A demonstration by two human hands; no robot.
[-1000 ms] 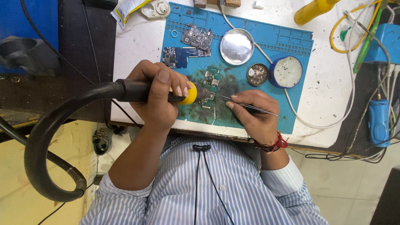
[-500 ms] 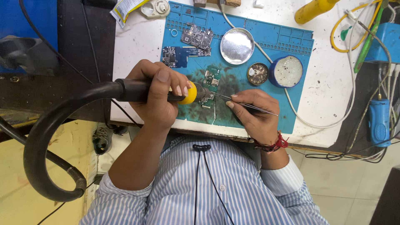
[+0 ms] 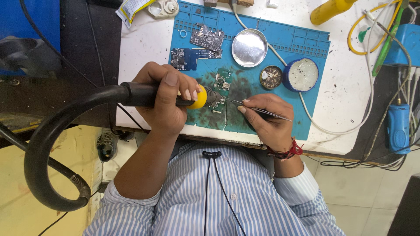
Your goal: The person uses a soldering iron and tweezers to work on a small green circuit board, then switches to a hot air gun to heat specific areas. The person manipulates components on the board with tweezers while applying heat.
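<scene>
My left hand [image 3: 165, 101] grips a black hot-air tool handle [image 3: 144, 95] with a yellow collar [image 3: 200, 98]; its nozzle points right at a small green circuit board [image 3: 218, 103] on the blue work mat [image 3: 306, 122]. My right hand [image 3: 265, 121] pinches thin metal tweezers [image 3: 258, 110], whose tips reach left to that same board. A second small green board [image 3: 223, 81] lies just beyond it on a darkened patch of the mat.
Farther back on the mat lie two larger circuit boards [image 3: 207, 38], [image 3: 183, 58], a round metal dish [image 3: 249, 47], a small tin of bits [image 3: 271, 77] and a blue tub [image 3: 302, 74]. The tool's thick black hose [image 3: 41, 144] loops at left. Cables and blue devices [image 3: 398, 126] crowd the right.
</scene>
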